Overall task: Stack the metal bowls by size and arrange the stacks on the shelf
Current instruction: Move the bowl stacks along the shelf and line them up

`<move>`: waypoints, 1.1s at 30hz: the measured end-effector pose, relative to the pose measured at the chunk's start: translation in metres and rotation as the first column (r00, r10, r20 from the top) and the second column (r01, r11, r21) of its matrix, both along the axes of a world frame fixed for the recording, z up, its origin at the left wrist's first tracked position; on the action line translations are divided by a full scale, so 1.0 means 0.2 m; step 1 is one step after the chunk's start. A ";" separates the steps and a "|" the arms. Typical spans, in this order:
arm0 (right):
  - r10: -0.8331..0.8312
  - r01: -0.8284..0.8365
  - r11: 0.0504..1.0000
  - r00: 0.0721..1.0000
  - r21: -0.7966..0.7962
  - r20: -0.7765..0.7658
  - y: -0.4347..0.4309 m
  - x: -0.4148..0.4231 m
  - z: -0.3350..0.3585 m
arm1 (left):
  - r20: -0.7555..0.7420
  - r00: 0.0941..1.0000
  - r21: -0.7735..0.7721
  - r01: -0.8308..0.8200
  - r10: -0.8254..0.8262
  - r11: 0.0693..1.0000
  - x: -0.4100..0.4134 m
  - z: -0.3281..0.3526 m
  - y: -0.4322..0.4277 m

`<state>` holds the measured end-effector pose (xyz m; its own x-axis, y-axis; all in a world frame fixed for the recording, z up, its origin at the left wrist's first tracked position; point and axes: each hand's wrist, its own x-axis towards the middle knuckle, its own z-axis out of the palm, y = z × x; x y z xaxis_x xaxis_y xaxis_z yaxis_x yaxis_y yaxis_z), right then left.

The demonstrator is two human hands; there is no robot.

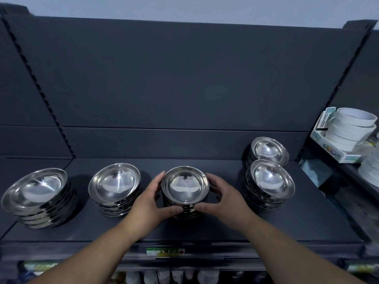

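Several stacks of shiny metal bowls stand on the dark shelf (pixel 205 226). The middle stack (pixel 185 184) sits between my hands. My left hand (pixel 152 198) curls round its left side and my right hand (pixel 222 198) round its right side, thumbs on the front of the lower bowls. A stack of the largest bowls (pixel 38 196) leans at the far left. Another stack of wide bowls (pixel 114 184) stands to its right. Two stacks of smaller bowls stand on the right, one in front (pixel 268 182) and one behind (pixel 267 151).
The dark back panel of the shelf rises close behind the stacks. On the neighbouring shelf to the right stands a box with rolls of white tape (pixel 348 128). A green price label (pixel 165 252) sits on the shelf's front edge, with goods on a lower shelf below.
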<state>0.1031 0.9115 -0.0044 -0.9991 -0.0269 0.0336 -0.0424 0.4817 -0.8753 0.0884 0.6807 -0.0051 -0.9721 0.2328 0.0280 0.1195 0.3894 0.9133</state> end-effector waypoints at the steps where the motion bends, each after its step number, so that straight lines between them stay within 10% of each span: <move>1: 0.000 0.000 1.000 1.000 0.003 0.009 0.00 0.00 0.00 | 0.006 1.000 -0.006 -0.003 0.003 1.000 0.00 0.00 0.00; 33: -0.105 0.073 0.973 0.985 0.219 0.140 -0.03 0.09 -0.13 | 0.039 0.997 -0.250 -0.062 0.074 0.966 0.05 -0.13 0.03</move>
